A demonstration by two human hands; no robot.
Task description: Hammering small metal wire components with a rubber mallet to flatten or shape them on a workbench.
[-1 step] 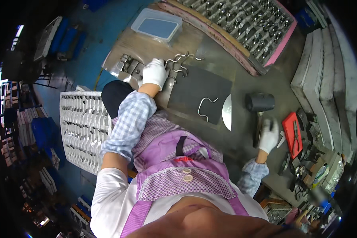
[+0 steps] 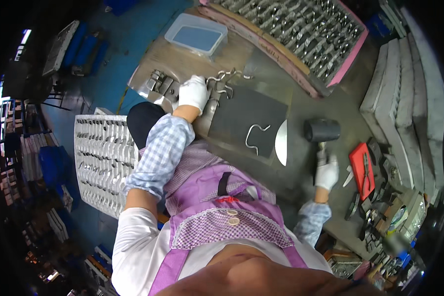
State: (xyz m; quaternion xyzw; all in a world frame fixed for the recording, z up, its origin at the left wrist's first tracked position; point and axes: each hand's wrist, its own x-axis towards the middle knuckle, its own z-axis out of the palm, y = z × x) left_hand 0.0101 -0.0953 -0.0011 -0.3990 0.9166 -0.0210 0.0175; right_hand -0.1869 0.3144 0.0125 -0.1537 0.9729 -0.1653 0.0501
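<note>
My left hand (image 2: 193, 93), in a white glove, is closed beside a metal fixture (image 2: 164, 86) at the table's left edge. What its fingers hold, if anything, is hidden. My right hand (image 2: 327, 172), also gloved, grips the handle of a black-headed mallet (image 2: 322, 129) lying on the table. Between the hands, a bent metal wire piece (image 2: 252, 138) rests on a dark square mat (image 2: 232, 116). Several more bent metal pieces (image 2: 224, 79) lie just right of my left hand. A silvery half-round plate (image 2: 281, 143) sits by the mat's right edge.
A clear plastic bin (image 2: 217, 45) stands at the table's far left. Beyond the mat is a pink-edged tray (image 2: 338, 74) filled with metal parts. Pliers lie on a red tray (image 2: 356, 170) at right, near stacked grey slabs (image 2: 399, 93). A white rack (image 2: 106, 111) stands left.
My right hand has shifted left and closed round the mallet's handle. My left hand stays almost where it was, beside the fixture.
</note>
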